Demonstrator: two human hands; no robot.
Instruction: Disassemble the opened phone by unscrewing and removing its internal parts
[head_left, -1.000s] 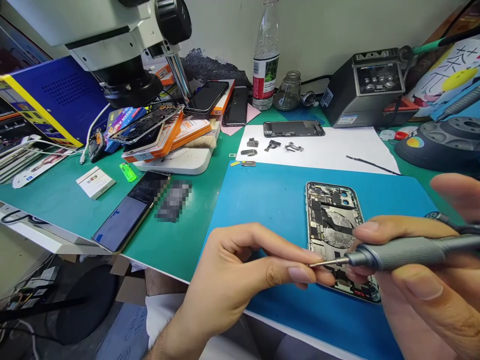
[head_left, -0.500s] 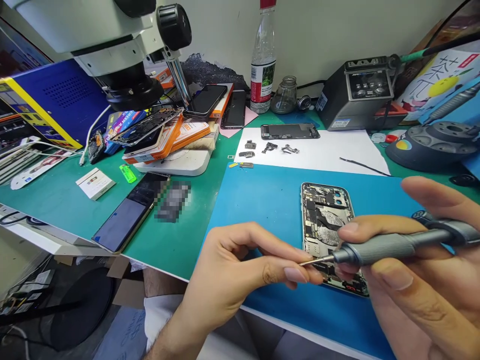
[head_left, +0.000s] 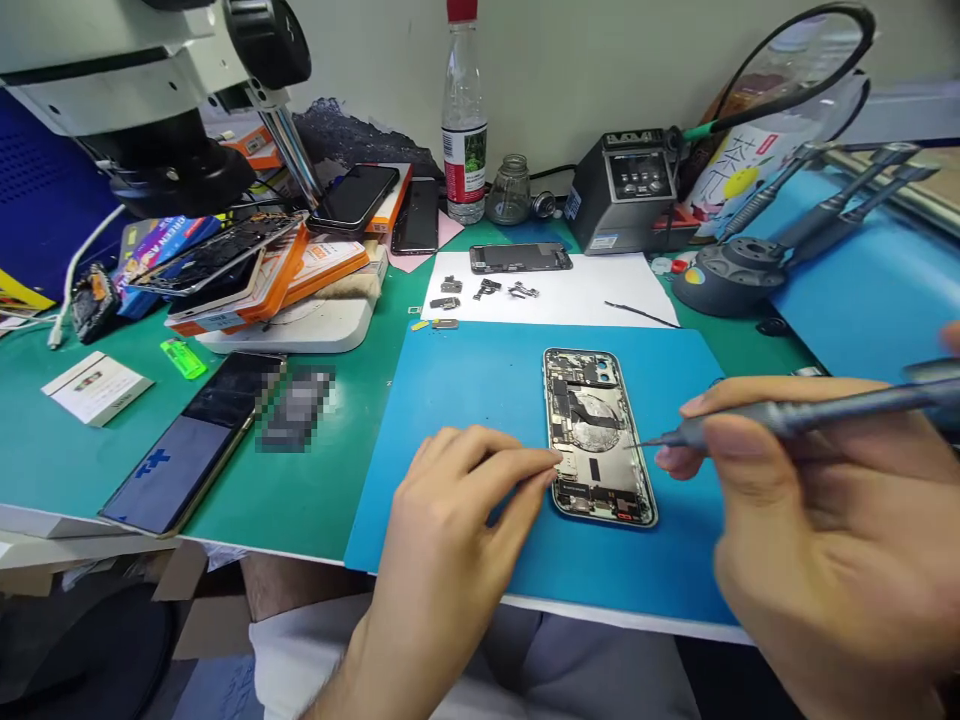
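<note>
An opened smartphone (head_left: 615,465) lies on the blue mat (head_left: 480,380) with its circuit board, round coil and inner parts exposed. My left hand (head_left: 465,510) is at its left edge, the thumb and index fingertips close together and touching the frame. In my right hand (head_left: 810,520) is a grey precision screwdriver (head_left: 780,418), gripped between thumb and fingers. Its thin tip points left, over the phone's right side. Whether the tip touches the phone I cannot tell.
Behind the mat, white paper (head_left: 570,300) carries a removed screen (head_left: 521,258) and several small parts. A microscope (head_left: 172,120) overhangs stacked phones and boxes at left. A bottle (head_left: 465,130), soldering station (head_left: 622,190) and tool holder (head_left: 731,275) stand at the back.
My left hand has moved from the screwdriver tip to the phone's left edge. The screwdriver has come away from those fingers, its tip now over the phone. The view has shifted right.
</note>
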